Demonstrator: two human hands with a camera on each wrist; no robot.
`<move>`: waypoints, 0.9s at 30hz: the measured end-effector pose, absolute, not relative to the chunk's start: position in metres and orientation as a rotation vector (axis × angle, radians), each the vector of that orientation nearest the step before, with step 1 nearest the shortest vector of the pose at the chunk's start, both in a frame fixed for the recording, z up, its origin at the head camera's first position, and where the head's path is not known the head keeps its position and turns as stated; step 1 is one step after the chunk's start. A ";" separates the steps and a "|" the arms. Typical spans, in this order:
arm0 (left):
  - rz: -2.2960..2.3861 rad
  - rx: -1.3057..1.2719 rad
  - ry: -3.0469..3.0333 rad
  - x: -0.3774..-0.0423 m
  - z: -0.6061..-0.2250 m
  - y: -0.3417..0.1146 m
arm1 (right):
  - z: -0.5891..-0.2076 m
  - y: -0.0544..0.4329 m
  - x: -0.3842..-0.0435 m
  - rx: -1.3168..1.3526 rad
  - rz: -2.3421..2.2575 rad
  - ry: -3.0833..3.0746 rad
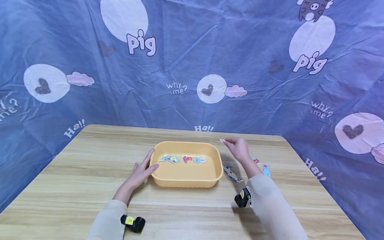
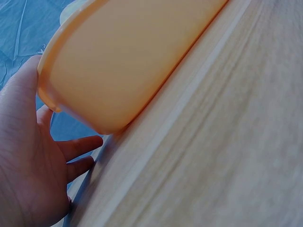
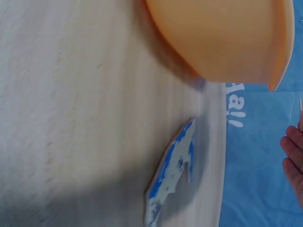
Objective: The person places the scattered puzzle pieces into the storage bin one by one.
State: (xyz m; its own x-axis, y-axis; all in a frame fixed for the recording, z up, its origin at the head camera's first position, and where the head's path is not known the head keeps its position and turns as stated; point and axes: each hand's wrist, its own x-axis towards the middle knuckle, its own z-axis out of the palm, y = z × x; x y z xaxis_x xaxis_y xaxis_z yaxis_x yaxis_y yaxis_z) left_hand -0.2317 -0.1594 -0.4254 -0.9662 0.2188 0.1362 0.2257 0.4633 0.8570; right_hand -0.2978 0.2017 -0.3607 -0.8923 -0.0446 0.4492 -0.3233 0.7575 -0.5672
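My left hand grips the left end of a yellow-orange plastic tray, thumb over the rim. In the left wrist view, the lower fingers of this hand spread below the tray's outer wall. Beyond the tray's right end, my right hand is raised and pinches a small white and pink piece at its fingertips. Inside the tray lie a multicoloured cut-out, a red one and a light blue and white one.
Right of the tray, a flat blue and beige cut-out lies on the wooden table. A light blue piece and a red one lie farther right, the latter partly behind the right wrist. A blue printed cloth hangs behind the table.
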 end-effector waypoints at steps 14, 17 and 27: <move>-1.564 -0.410 -2.676 -0.231 -0.425 -0.160 | -0.343 0.172 -0.301 0.264 1.096 -2.557; -1.565 -0.411 -2.679 -0.231 -0.425 -0.160 | -0.342 0.164 -0.303 0.301 1.150 -2.547; -1.574 -0.415 -2.680 -0.232 -0.426 -0.160 | -0.340 0.133 -0.302 0.342 1.157 -2.541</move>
